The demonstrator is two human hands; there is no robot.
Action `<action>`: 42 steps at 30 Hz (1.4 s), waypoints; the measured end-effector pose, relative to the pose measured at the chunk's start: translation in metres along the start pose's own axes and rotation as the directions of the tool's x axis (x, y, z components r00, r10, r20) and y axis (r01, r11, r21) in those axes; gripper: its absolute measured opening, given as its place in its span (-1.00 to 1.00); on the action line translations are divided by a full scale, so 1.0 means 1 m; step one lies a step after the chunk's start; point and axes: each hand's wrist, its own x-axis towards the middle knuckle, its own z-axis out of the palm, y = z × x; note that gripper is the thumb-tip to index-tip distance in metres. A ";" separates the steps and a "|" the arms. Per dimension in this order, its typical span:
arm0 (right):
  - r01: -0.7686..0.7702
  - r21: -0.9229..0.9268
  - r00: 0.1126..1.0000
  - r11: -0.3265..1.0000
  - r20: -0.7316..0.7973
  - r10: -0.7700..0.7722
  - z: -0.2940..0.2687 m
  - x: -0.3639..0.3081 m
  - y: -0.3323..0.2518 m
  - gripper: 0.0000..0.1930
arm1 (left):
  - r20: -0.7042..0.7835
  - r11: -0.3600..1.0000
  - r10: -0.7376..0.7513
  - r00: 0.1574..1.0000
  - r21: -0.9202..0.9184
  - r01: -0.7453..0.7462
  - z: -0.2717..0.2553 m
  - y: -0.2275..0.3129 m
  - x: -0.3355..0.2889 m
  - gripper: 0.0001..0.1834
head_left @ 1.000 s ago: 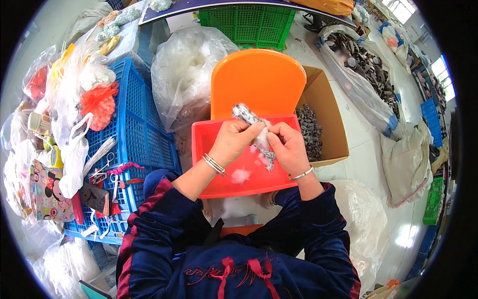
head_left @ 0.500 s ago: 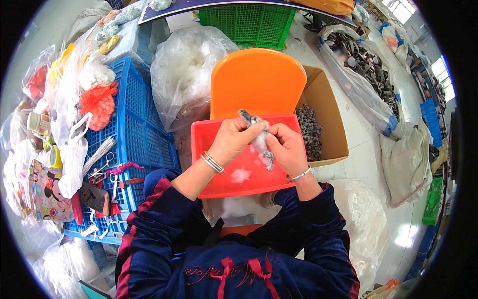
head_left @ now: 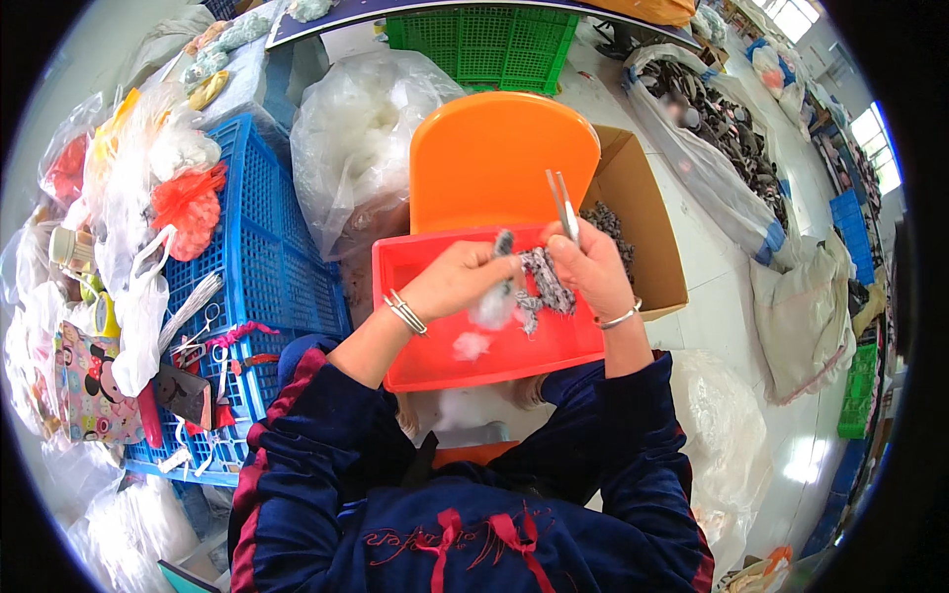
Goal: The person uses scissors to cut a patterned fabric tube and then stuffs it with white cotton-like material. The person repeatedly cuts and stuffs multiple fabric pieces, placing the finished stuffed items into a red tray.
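My left hand [head_left: 450, 287] is closed around a small grey fuzzy fabric piece [head_left: 504, 243]. A tuft of white stuffing [head_left: 492, 310] hangs blurred below its fingers. In my right hand [head_left: 593, 275] are metal tweezers [head_left: 563, 206], their two tips pointing up and slightly apart. Both hands are above a red plastic tray [head_left: 425, 368] across my lap. Grey fuzzy pieces [head_left: 550, 285] show in the tray between my hands, and a loose pinkish-white clump of stuffing [head_left: 472, 345] lies to their left.
An orange stool [head_left: 504, 163] stands beyond the tray. To its right is a cardboard box [head_left: 657, 247] with more grey pieces; to its left, a clear bag of white stuffing [head_left: 371, 138]. A blue crate [head_left: 282, 232] at my left bears scissors [head_left: 210, 318] and bags.
My hands have moved apart, the right going right and turning so the tweezers now show upright. The grey piece stays in my left hand. More grey pieces in the tray are now visible.
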 end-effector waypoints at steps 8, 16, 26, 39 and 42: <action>0.085 -0.141 0.996 0.986 0.008 -0.084 0.023 0.001 0.013 -0.89 | 0.195 0.999 -0.024 0.980 -0.038 0.032 0.012 -0.011 0.004 -0.70; 0.190 -0.017 0.943 0.982 -0.276 -0.188 -0.017 0.004 0.005 -0.86 | 0.268 0.991 -0.107 0.957 0.112 0.079 0.008 0.002 -0.004 -0.71; 0.226 0.042 0.908 0.973 -0.372 -0.195 -0.024 0.005 0.002 -0.85 | 0.148 0.757 0.168 0.975 0.614 -0.223 0.007 -0.016 -0.005 -0.45; 0.239 0.044 0.857 0.970 -0.479 -0.190 -0.033 0.002 0.002 -0.87 | 0.363 0.989 0.057 0.930 0.105 -0.102 0.012 -0.028 0.009 -0.64; 0.296 0.016 0.844 0.955 -0.473 -0.254 -0.049 0.001 -0.003 -0.87 | 0.291 0.988 0.085 0.953 0.100 -0.119 0.016 -0.027 0.000 -0.66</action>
